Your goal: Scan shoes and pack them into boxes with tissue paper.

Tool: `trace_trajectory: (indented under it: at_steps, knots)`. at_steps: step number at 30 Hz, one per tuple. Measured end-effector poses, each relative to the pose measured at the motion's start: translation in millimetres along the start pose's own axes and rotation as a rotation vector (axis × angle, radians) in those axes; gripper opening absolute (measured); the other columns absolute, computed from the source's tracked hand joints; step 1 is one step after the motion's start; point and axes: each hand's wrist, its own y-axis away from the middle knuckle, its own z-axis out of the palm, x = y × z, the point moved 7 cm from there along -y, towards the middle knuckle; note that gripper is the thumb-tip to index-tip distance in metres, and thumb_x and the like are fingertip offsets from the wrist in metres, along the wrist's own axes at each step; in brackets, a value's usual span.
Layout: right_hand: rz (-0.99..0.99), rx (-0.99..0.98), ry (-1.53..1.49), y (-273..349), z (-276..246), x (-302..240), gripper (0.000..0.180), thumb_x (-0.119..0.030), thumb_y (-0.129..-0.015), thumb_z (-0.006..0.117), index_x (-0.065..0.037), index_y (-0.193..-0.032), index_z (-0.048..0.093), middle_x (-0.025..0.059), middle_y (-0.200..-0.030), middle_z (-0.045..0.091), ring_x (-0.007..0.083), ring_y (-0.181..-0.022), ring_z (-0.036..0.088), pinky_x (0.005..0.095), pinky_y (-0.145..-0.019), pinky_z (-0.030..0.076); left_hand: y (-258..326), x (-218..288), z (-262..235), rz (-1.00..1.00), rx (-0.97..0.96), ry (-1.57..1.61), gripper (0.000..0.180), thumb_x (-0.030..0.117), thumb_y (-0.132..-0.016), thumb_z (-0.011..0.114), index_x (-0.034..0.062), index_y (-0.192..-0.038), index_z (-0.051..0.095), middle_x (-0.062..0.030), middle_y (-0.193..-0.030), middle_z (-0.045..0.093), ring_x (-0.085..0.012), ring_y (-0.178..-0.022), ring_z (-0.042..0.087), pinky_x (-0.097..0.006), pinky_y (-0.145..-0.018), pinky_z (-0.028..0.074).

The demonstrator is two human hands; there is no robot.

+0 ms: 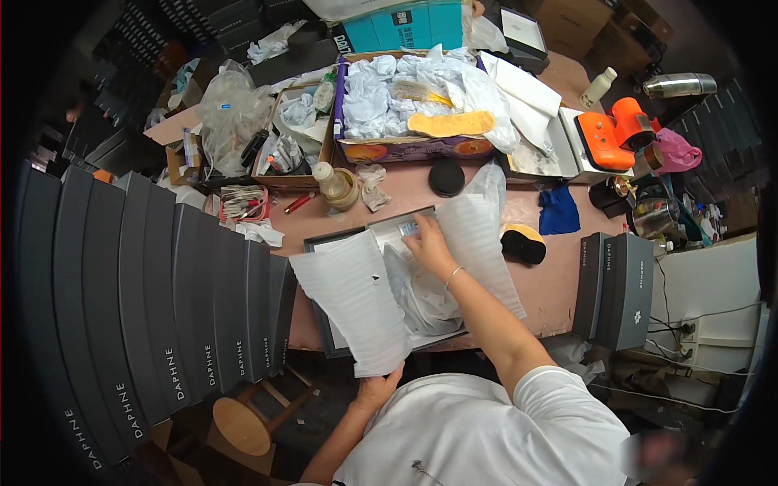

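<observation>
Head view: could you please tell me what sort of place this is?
Probably a shoe packing bench: rows of dark grey boxes, an open box lined with white wrapping paper, and loose insoles.

White paper sheets (356,300) hide the open box's (324,243) contents; left fingertips too.

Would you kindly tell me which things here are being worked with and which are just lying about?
In hand: open dark box; white foam sheet in left hand; small packet under right hand; tissue paper.
Lying about: orange tool; blue cloth; steel flask; red pen.
</observation>
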Motion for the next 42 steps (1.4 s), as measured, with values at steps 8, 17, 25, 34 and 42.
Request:
trace_trajectory:
  at_steps: [8, 17, 25, 34, 42]
  knots:
    - [-0.031, -0.545, 0.406, 137.7, 16.5, -17.4, 0.039, -0.027, -0.074, 0.064, 0.0, -0.101, 0.057, 0.0171, -0.095, 0.059, 0.0347, -0.086, 0.059, 0.0426, -0.075, 0.052, -18.7, -59.8, -5.9, 0.01, -0.099, 0.053, 0.067, 0.017, -0.083, 0.066, -0.0066, -0.135, 0.033, -0.0232, -0.131, 0.047, -0.0401, -0.122, 0.045, -0.044, -0.102, 0.037]
    - [-0.248, -0.282, 0.185, 145.7, 4.8, -7.1, 0.018, -0.018, -0.082, 0.058, -0.004, -0.092, 0.063, 0.0131, -0.088, 0.063, 0.0303, -0.085, 0.063, 0.0397, -0.07, 0.052, -125.5, 2.9, 74.7, 0.313, -0.469, -0.352, 0.038, 0.02, -0.086, 0.051, -0.0053, -0.113, 0.057, -0.0266, -0.124, 0.051, -0.0402, -0.117, 0.047, -0.049, -0.106, 0.03]
    - [0.307, 0.083, 0.188, 102.4, -237.2, 6.9, 0.048, -0.006, -0.076, 0.069, -0.004, -0.121, 0.054, 0.0166, -0.114, 0.057, 0.0329, -0.097, 0.059, 0.0413, -0.081, 0.049, -159.8, -26.1, 124.4, 0.399, -0.376, -0.747, 0.045, 0.039, -0.074, 0.067, 0.0056, -0.105, 0.066, -0.0177, -0.106, 0.059, -0.0342, -0.113, 0.048, -0.05, -0.106, 0.028]
    - [0.122, 0.197, 0.171, 72.9, -157.4, 49.4, 0.065, -0.009, -0.082, 0.057, -0.006, -0.142, 0.031, 0.0261, -0.132, 0.039, 0.042, -0.12, 0.042, 0.0435, -0.101, 0.036, -177.3, -4.2, 105.0, 0.136, -0.593, -0.867, 0.055, 0.044, -0.074, 0.069, 0.0001, -0.107, 0.064, -0.0185, -0.119, 0.054, -0.0332, -0.12, 0.044, -0.058, -0.109, 0.018]
    - [0.096, 0.179, 0.128, -7.9, -220.2, -7.9, 0.03, 0.001, -0.082, 0.045, 0.0, -0.109, 0.059, 0.0216, -0.099, 0.063, 0.0361, -0.089, 0.061, 0.0373, -0.08, 0.048, -194.0, -26.6, 85.4, -0.019, -0.29, -0.178, 0.041, 0.035, -0.089, 0.06, -0.0015, -0.106, 0.063, -0.0113, -0.107, 0.062, -0.0254, -0.111, 0.055, -0.049, -0.104, 0.032]
